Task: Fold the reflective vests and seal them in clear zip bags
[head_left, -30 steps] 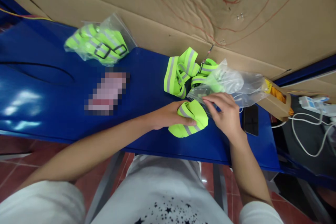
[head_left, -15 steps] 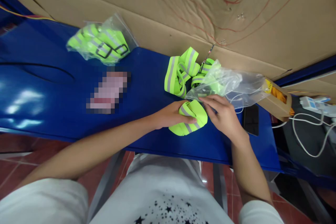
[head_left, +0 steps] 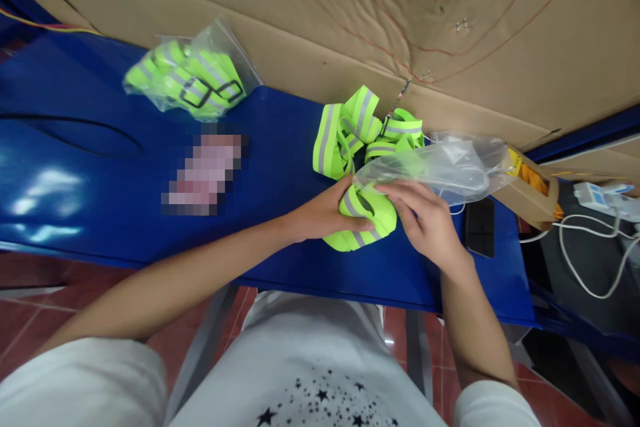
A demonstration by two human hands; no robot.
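Note:
My left hand (head_left: 320, 213) grips a folded neon-yellow reflective band (head_left: 367, 220) near the front of the blue table (head_left: 100, 167). My right hand (head_left: 425, 220) holds the open mouth of a clear plastic bag (head_left: 445, 167) right against the band. The bag lies flat toward the right. A loose pile of the same reflective bands (head_left: 353, 130) sits just behind the hands, against the cardboard wall (head_left: 310, 7).
A sealed clear bag of reflective bands (head_left: 193, 77) lies at the back left. A blurred pink patch (head_left: 205, 170) sits mid-table. A black phone (head_left: 480, 227), a small cardboard box (head_left: 533, 180) and white cables with a power strip (head_left: 595, 227) lie at the right.
The bag's mouth has dropped lower and flatter, over the top of the folded band. Both hands have shifted slightly away from me with the band.

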